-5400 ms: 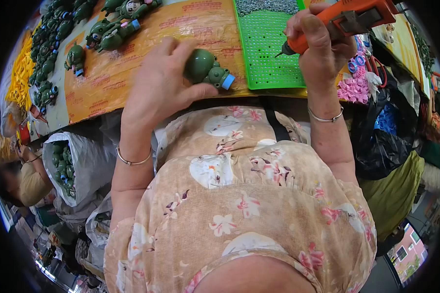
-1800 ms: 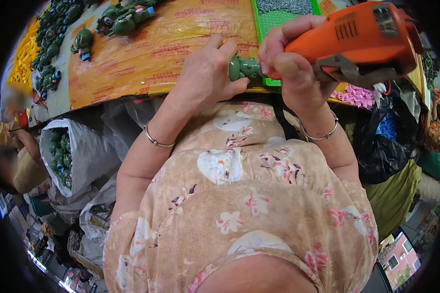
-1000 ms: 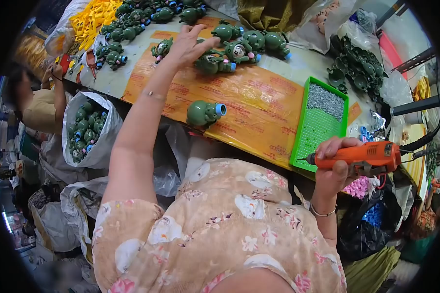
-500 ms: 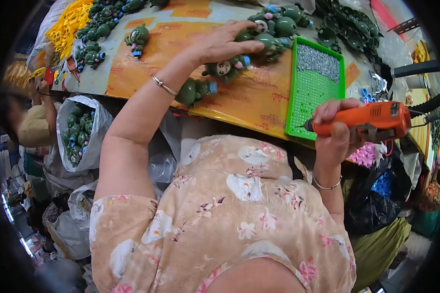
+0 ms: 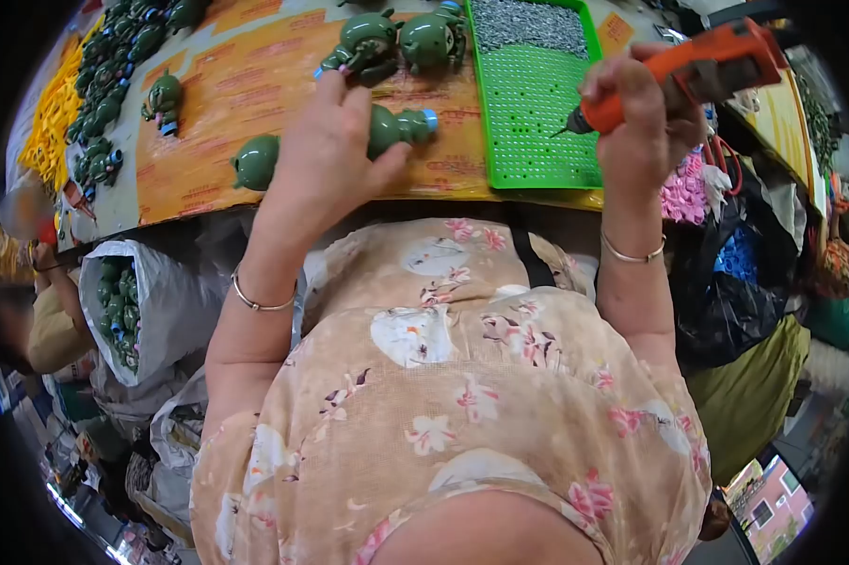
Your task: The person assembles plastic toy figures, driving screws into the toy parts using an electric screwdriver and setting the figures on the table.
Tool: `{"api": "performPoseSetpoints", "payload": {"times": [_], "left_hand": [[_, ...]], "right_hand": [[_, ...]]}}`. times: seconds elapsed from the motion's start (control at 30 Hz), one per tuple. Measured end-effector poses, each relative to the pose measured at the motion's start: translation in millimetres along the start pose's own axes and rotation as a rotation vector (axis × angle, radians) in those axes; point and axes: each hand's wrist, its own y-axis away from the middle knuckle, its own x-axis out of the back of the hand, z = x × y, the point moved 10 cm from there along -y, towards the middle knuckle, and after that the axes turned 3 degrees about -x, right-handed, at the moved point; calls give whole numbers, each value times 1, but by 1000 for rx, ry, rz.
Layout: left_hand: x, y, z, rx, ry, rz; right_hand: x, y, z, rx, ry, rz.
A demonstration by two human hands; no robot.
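Note:
My left hand (image 5: 335, 151) is closed around a green figure (image 5: 387, 130) with a blue end, just above the orange-taped table (image 5: 208, 122). Part of another green figure (image 5: 255, 162) shows to the left of this hand. Beyond the fingertips lie two more green figures (image 5: 432, 40). My right hand (image 5: 641, 118) grips an orange power screwdriver (image 5: 688, 71), its thin bit pointing left over a green perforated tray (image 5: 537, 122). Small grey screws (image 5: 528, 26) are heaped at the tray's far end.
Many green figures (image 5: 95, 89) and yellow parts (image 5: 53, 132) lie at the far left. A white sack (image 5: 166, 306) of green figures hangs below the table. Pink parts (image 5: 685, 188) and a black bag (image 5: 726, 311) are at right. Another person (image 5: 57, 320) is at the left edge.
My left hand has come back from the group of figures towards the table's front edge. Several figures now lie nearer. The right hand still holds the screwdriver, and the view has shifted.

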Motion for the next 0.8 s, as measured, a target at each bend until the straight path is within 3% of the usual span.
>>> {"api": "performPoseSetpoints", "payload": {"times": [0.07, 0.2, 0.3, 0.4, 0.6, 0.8], "left_hand": [[-12, -1, 12, -33, 84, -82], [-12, 0, 40, -245, 290, 79], [-21, 1, 39, -264, 296, 76], [-36, 3, 35, -225, 201, -67], [-28, 9, 37, -189, 101, 9], [-38, 8, 28, -68, 104, -159]], "right_hand": [[9, 1, 15, 8, -25, -14], [3, 3, 17, 32, -47, -54], [1, 4, 17, 27, -60, -59], [5, 6, 22, -9, -6, -37], [3, 10, 15, 27, 2, -15], [0, 13, 18, 6, 41, -19]]}}
